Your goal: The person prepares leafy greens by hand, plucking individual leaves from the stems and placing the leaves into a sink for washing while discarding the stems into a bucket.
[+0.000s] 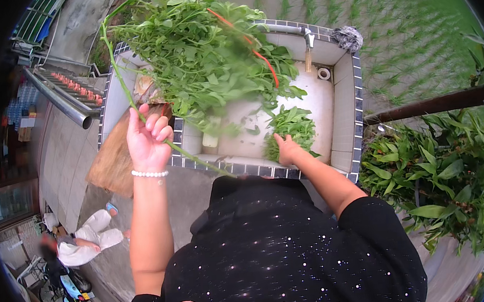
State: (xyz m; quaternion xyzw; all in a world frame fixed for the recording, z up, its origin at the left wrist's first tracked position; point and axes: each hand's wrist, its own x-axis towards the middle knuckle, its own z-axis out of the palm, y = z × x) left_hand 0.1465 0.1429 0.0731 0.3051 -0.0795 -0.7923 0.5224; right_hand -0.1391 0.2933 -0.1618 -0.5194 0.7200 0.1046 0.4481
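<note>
My left hand [150, 135], with a white bead bracelet at the wrist, grips a long green plant stem [117, 69]. The stem is mostly bare, with a small leafy tip, and slants down to the right past the sink's front edge. Over the small pile of picked green leaves [295, 124] in the tiled sink [323, 100] is my right hand [288, 149]. Its visible fingers are spread and touch the leaves, which partly hide the hand. A large heap of leafy stems [203, 51] covers the sink's left and back parts, with a red string [265, 62] across it.
A tap [308, 39] on a grey pipe juts over the sink, near a drain fitting [324, 73]. A grey cloth [346, 39] lies on the back right corner. A wooden log [110, 156] leans at the left. Behind it, a person [88, 240] sits near a parked scooter [71, 291].
</note>
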